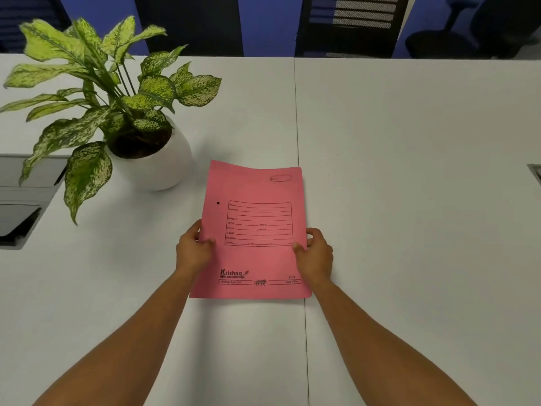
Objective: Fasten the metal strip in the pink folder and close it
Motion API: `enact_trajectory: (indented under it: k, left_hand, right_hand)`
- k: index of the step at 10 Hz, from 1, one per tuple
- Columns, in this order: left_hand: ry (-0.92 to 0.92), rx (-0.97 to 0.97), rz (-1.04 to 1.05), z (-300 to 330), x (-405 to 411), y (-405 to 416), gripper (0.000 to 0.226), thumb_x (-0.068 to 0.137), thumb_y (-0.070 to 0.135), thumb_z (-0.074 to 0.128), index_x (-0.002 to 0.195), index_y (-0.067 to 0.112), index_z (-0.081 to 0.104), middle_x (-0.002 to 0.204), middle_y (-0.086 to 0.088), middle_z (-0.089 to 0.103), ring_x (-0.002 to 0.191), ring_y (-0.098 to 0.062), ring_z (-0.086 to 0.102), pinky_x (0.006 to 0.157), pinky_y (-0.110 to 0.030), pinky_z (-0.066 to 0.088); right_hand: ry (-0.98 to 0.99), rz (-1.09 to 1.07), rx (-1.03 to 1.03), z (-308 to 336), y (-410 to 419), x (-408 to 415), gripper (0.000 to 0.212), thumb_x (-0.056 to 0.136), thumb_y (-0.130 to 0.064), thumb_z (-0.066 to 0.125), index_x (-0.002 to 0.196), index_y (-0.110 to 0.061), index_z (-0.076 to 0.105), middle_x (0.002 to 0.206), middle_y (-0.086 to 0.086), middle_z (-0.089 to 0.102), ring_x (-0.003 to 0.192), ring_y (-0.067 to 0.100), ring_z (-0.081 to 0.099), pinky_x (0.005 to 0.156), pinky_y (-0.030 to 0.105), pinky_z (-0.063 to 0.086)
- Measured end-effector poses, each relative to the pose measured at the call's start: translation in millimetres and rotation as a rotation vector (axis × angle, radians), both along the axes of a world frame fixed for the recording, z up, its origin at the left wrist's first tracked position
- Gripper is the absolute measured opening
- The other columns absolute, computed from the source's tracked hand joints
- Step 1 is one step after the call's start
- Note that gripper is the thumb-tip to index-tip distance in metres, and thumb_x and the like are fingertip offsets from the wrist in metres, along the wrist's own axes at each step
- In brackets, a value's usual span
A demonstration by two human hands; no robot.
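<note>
Between our hands, we are gripping the closed pink folder; left hand and right hand pinching its long side edges, long axis pointing away.

Both forearms are bare up to the frame's lower edge, with no sleeve in view. The left hand and right hand wear no gloves, rings, or watch.

Obstacle: potted plant at 10 o'clock of pink folder, leaves overhang near its left edge
Free room: bare surface 12 through 6 o'clock
</note>
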State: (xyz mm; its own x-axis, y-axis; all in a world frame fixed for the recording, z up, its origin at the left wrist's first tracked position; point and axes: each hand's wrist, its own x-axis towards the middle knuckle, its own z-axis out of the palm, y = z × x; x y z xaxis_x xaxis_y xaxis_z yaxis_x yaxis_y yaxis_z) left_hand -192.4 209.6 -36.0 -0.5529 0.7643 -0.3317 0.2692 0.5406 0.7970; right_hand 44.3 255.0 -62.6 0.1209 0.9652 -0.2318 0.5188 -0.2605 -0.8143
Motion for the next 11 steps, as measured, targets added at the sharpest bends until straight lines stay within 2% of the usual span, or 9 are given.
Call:
enact_trajectory:
  k: [1, 2, 3, 4, 5, 6, 8, 9, 11]
  left_hand:
    - [0.086, 0.003, -0.051, -8.5, -6.0, 19.1, 0.050, 0.085, 0.000, 0.049, 0.127, 0.025, 0.057, 0.106, 0.003, 0.066, 0.091, -0.022, 0.061, 0.084, -0.030, 0.048]
    - [0.196, -0.023, -0.075, -18.3, -11.5, 30.7, 0.038, 0.081, -0.005, 0.044, 0.113, 0.011, 0.058, 0.100, -0.008, 0.066, 0.084, -0.028, 0.060, 0.072, -0.031, 0.046]
    - [0.307, -0.062, -0.085, -26.0, -14.9, 32.7, 0.027, 0.078, -0.009, 0.042, 0.101, 0.001, 0.054, 0.088, -0.017, 0.061, 0.078, -0.038, 0.061, 0.057, -0.029, 0.045]
    - [0.448, -0.129, -0.126, -32.6, -15.8, 28.2, 0.026, 0.081, 0.001, 0.046, 0.105, 0.006, 0.053, 0.096, -0.020, 0.055, 0.086, -0.041, 0.057, 0.068, -0.042, 0.054]
    - [0.434, -0.163, -0.105, -33.7, -12.8, 24.2, 0.014, 0.084, 0.014, 0.043, 0.095, 0.008, 0.051, 0.096, -0.010, 0.049, 0.089, -0.039, 0.054, 0.066, -0.039, 0.047]
    - [0.533, -0.205, -0.194, -35.2, -11.2, 19.5, 0.018, 0.090, 0.018, 0.043, 0.105, 0.013, 0.052, 0.117, -0.014, 0.050, 0.105, -0.039, 0.049, 0.083, -0.046, 0.047]
    - [0.596, -0.263, -0.267, -30.5, -14.6, 11.9, 0.039, 0.095, 0.034, 0.044, 0.133, 0.024, 0.042, 0.144, -0.019, 0.036, 0.130, -0.044, 0.033, 0.103, -0.058, 0.031]
    - [0.662, -0.135, -0.278, -24.8, 1.0, -2.6, 0.053, 0.094, 0.037, 0.051, 0.139, 0.011, 0.043, 0.144, -0.021, 0.041, 0.132, -0.043, 0.035, 0.105, -0.057, 0.032]
    - [0.596, -0.006, -0.428, -11.6, 57.5, -47.4, 0.051, 0.092, 0.038, 0.057, 0.131, 0.005, 0.053, 0.137, -0.020, 0.051, 0.127, -0.037, 0.043, 0.107, -0.050, 0.035]
  right_hand:
    - [-0.123, 0.079, -0.009, -13.2, 12.6, -10.6, 0.047, 0.089, -0.016, 0.063, 0.132, -0.019, 0.044, 0.113, 0.009, 0.068, 0.097, 0.028, 0.065, 0.081, 0.037, 0.053]
    - [-0.229, 0.147, 0.002, -23.2, 19.0, -16.5, 0.050, 0.093, -0.022, 0.058, 0.139, -0.022, 0.039, 0.123, 0.008, 0.062, 0.109, 0.030, 0.059, 0.089, 0.040, 0.048]
    - [-0.336, 0.237, 0.033, -29.1, 22.0, -18.9, 0.045, 0.095, -0.029, 0.053, 0.138, -0.022, 0.042, 0.120, 0.008, 0.059, 0.105, 0.030, 0.059, 0.084, 0.037, 0.046]
    - [-0.398, 0.284, 0.050, -28.8, 21.3, -19.4, 0.041, 0.097, -0.032, 0.050, 0.136, -0.020, 0.044, 0.116, 0.009, 0.056, 0.096, 0.029, 0.061, 0.075, 0.032, 0.043]
    - [-0.462, 0.323, 0.067, -27.7, 18.2, -19.7, 0.039, 0.098, -0.032, 0.046, 0.134, -0.018, 0.046, 0.115, 0.011, 0.053, 0.090, 0.029, 0.061, 0.070, 0.030, 0.041]
    - [-0.504, 0.360, 0.052, -24.5, 16.0, -17.2, 0.040, 0.099, -0.035, 0.043, 0.136, -0.018, 0.044, 0.116, 0.012, 0.047, 0.090, 0.030, 0.060, 0.072, 0.033, 0.046]
    - [-0.535, 0.387, 0.064, -6.9, 11.2, -6.5, 0.047, 0.099, -0.043, 0.038, 0.138, -0.016, 0.038, 0.114, 0.014, 0.048, 0.089, 0.032, 0.059, 0.074, 0.041, 0.050]
    - [-0.648, 0.329, 0.207, -2.1, -2.0, 9.2, 0.046, 0.097, -0.044, 0.041, 0.128, -0.011, 0.048, 0.110, 0.014, 0.058, 0.095, 0.029, 0.055, 0.077, 0.039, 0.046]
    - [-0.677, 0.273, 0.269, 7.1, -53.8, 64.4, 0.053, 0.097, -0.048, 0.041, 0.133, -0.012, 0.049, 0.142, 0.012, 0.049, 0.135, 0.030, 0.037, 0.110, 0.045, 0.028]
